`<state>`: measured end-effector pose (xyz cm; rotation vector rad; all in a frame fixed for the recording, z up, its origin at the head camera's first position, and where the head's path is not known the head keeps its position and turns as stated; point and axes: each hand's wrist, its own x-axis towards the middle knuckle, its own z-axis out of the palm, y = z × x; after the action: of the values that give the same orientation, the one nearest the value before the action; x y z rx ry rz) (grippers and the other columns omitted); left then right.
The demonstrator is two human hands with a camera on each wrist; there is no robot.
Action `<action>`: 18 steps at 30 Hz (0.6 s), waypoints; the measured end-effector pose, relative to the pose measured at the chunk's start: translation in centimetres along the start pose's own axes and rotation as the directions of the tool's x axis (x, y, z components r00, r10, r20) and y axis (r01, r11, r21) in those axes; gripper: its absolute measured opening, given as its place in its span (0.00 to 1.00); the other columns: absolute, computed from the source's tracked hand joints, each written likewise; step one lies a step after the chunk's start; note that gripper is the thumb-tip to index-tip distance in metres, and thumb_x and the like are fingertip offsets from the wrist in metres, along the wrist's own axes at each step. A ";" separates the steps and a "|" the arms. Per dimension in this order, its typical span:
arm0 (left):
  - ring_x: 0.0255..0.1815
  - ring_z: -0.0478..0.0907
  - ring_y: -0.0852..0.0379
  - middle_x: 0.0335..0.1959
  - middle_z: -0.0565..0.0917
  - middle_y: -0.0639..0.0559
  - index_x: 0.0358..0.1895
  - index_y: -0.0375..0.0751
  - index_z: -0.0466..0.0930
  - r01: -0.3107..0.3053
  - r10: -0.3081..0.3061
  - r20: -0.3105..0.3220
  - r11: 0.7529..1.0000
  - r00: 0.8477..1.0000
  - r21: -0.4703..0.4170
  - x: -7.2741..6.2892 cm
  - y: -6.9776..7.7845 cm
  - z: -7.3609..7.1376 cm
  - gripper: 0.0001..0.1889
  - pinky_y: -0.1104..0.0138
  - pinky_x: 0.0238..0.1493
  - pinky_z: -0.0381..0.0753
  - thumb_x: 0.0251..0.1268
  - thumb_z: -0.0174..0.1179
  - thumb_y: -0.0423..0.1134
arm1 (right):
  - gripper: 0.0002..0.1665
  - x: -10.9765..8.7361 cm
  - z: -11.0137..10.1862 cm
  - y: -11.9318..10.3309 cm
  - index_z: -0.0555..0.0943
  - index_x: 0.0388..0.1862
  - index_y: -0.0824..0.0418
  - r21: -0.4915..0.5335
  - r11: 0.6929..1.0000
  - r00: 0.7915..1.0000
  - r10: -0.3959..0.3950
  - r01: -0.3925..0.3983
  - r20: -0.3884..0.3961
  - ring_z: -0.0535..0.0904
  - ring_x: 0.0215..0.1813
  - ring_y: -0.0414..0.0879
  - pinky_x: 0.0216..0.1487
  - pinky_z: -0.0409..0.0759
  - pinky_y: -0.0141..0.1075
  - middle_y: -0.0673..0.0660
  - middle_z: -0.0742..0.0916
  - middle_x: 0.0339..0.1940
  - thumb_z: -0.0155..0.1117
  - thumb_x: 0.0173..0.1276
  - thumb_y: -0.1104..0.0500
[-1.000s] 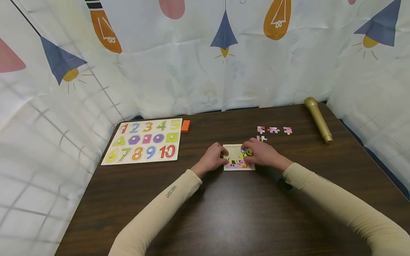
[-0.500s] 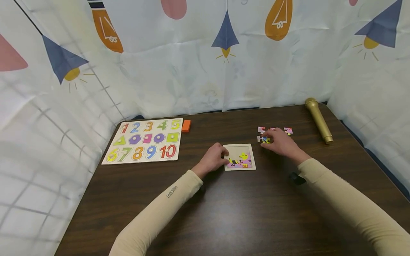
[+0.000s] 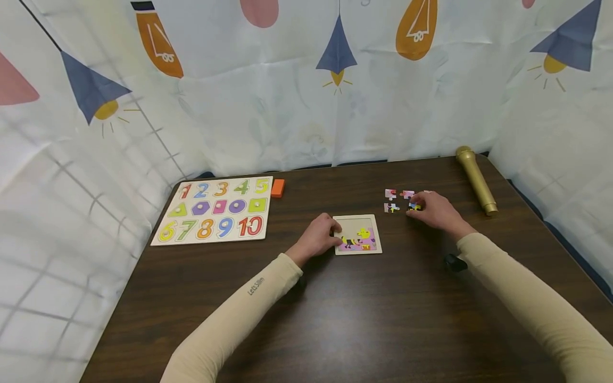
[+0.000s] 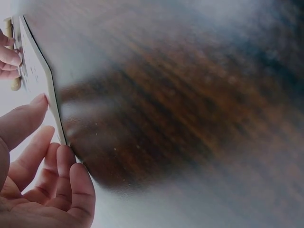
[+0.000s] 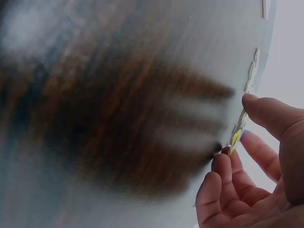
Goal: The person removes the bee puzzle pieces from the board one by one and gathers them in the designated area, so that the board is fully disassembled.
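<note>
In the head view, a small square jigsaw puzzle tray (image 3: pixel 348 224) lies mid-table, with fitted pink and yellow pieces (image 3: pixel 359 242) in its lower and right parts. My left hand (image 3: pixel 318 236) grips the tray's left edge; the left wrist view has the thumb on the rim and fingertips at the edge. To the right, my right hand (image 3: pixel 435 210) pinches a yellow-and-blue puzzle piece (image 5: pixel 236 137) between thumb and fingers, at the table or just over it. Loose puzzle pieces lie left of and behind this hand: one (image 3: pixel 390 194), another (image 3: pixel 407 194) and a third (image 3: pixel 391 208); one more is mostly covered.
A wooden number-and-shape board (image 3: pixel 210 213) lies at the left, with an orange block (image 3: pixel 278 188) beside its upper right corner. Towards the back right rests a gold microphone-shaped object (image 3: pixel 476 181). A patterned white curtain (image 3: pixel 287 106) hangs behind the dark table (image 3: pixel 335 319).
My right hand has lifted the yellow-and-blue puzzle piece off the tray and carried it right, past the nearest loose piece. The left hand has stayed on the tray's edge.
</note>
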<state>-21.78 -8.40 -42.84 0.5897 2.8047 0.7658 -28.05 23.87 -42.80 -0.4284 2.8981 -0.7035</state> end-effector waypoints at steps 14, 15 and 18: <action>0.41 0.70 0.53 0.40 0.76 0.46 0.47 0.34 0.84 0.003 -0.003 0.013 1.000 1.000 0.010 0.2 -0.1 0.1 0.15 0.65 0.45 0.73 0.60 0.69 0.37 | 0.23 0.2 0.6 0.0 0.79 0.53 0.70 -0.045 0.999 1.000 -0.029 0.029 -0.011 0.70 0.52 0.62 0.55 0.69 0.58 0.69 0.80 0.49 0.65 0.68 0.53; 0.41 0.70 0.53 0.40 0.76 0.46 0.47 0.34 0.85 0.002 -0.003 0.013 1.000 1.000 0.011 0.2 -0.1 0.1 0.15 0.65 0.45 0.73 0.60 0.69 0.37 | 0.23 0.3 0.6 0.0 0.79 0.54 0.70 -0.041 0.999 1.000 -0.029 0.028 -0.009 0.70 0.52 0.62 0.55 0.69 0.58 0.69 0.80 0.49 0.65 0.69 0.53; 0.41 0.70 0.54 0.40 0.76 0.46 0.48 0.34 0.84 0.008 -0.008 0.014 1.000 1.000 0.007 0.2 -0.1 0.1 0.15 0.65 0.45 0.73 0.60 0.69 0.37 | 0.24 0.4 0.6 0.0 0.79 0.54 0.70 -0.037 0.999 0.999 -0.037 0.036 -0.009 0.71 0.52 0.62 0.56 0.68 0.58 0.69 0.80 0.50 0.65 0.69 0.53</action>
<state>-21.95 -8.36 -42.98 0.5824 2.7968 0.7480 -28.32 23.52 -43.35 -0.4846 2.9231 -0.6597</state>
